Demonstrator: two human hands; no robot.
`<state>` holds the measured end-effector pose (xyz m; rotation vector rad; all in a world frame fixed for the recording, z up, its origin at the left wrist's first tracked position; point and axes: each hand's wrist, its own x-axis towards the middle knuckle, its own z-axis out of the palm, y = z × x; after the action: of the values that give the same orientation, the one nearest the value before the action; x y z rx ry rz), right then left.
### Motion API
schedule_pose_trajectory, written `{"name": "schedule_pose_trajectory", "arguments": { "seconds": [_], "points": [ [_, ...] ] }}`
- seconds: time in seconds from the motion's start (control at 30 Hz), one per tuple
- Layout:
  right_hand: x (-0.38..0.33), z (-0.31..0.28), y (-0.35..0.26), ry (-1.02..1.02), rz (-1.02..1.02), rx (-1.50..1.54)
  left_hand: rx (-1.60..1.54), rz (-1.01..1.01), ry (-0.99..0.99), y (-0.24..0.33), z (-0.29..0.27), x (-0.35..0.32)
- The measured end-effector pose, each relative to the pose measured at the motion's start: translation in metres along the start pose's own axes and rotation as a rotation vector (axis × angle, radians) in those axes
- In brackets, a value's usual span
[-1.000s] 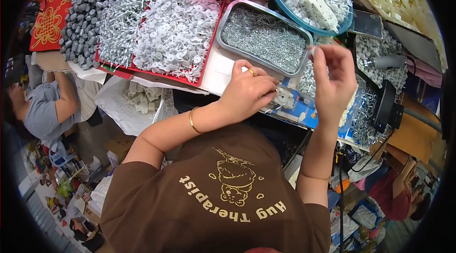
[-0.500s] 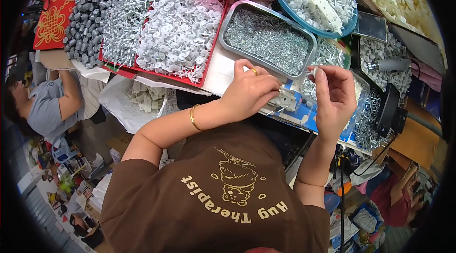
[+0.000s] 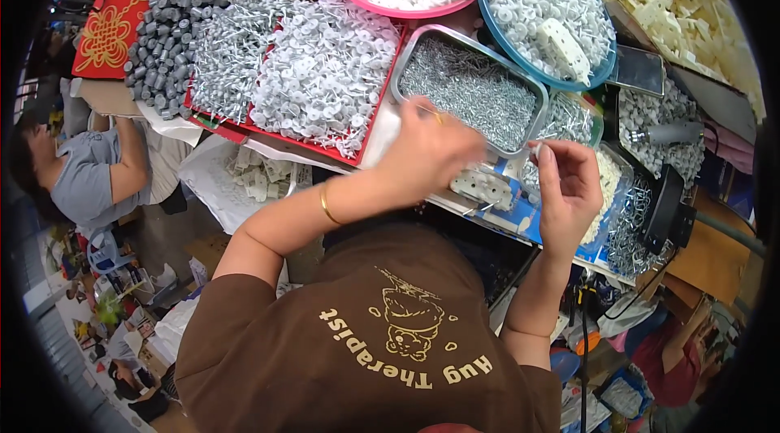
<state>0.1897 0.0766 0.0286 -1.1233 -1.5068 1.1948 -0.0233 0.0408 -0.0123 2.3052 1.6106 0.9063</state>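
My right hand (image 3: 571, 193) pinches a small white plastic part (image 3: 536, 150) between thumb and forefinger, just past the tray's near corner. My left hand (image 3: 435, 149) is smeared by motion, so whether its fingers hold anything does not show. It hovers by the near side of a metal tray (image 3: 398, 80) full of small silver screws. Below its fingertips, a white plastic housing (image 3: 485, 189) lies at the table's near edge on a blue-and-white printed surface. Beyond my right hand is a clear container (image 3: 624, 181) with small cream parts.
At the left, a red tray (image 3: 367, 153) holds white round-headed pieces and metal pins, with dark grey cylinders (image 3: 162, 51) beside it. Farther back stand a pink basin (image 3: 390, 12) and a blue basin (image 3: 608, 71) of white parts. A phone (image 3: 639, 69) lies right; other people sit nearby.
My left hand has shifted slightly and blurred, uncovering more of the white housing. My right hand keeps its pinch on the small white part. The whole view has tilted a little.
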Motion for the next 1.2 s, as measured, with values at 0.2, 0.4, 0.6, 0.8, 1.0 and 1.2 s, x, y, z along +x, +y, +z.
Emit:
{"name": "schedule_pose_trajectory", "arguments": {
  "seconds": [0.2, 0.4, 0.6, 0.8, 1.0, 1.2],
  "points": [
    [-0.003, 0.002, 0.009, -0.006, 0.010, -0.028, 0.558, -0.213, 0.470, -0.124, -0.058, 0.071],
    [-0.005, 0.000, 0.002, 0.032, 0.034, 0.020, 0.400, -0.228, 0.352, -0.133, -0.053, 0.065],
    [-0.003, 0.014, -0.014, 0.050, -0.077, 0.046, -1.050, -0.542, 0.092, -0.048, -0.046, 0.028],
    [0.004, 0.056, 0.001, -0.103, -0.032, 0.127, -1.664, -0.857, -0.045, -0.022, -0.026, -0.001],
    [-0.006, 0.062, 0.010, -0.110, -0.072, 0.072, -1.753, -0.881, -0.095, -0.017, -0.022, -0.010],
    [0.005, 0.066, 0.001, -0.129, -0.323, -0.151, -2.046, -0.839, -0.007, -0.025, -0.010, -0.027]
  ]
}}
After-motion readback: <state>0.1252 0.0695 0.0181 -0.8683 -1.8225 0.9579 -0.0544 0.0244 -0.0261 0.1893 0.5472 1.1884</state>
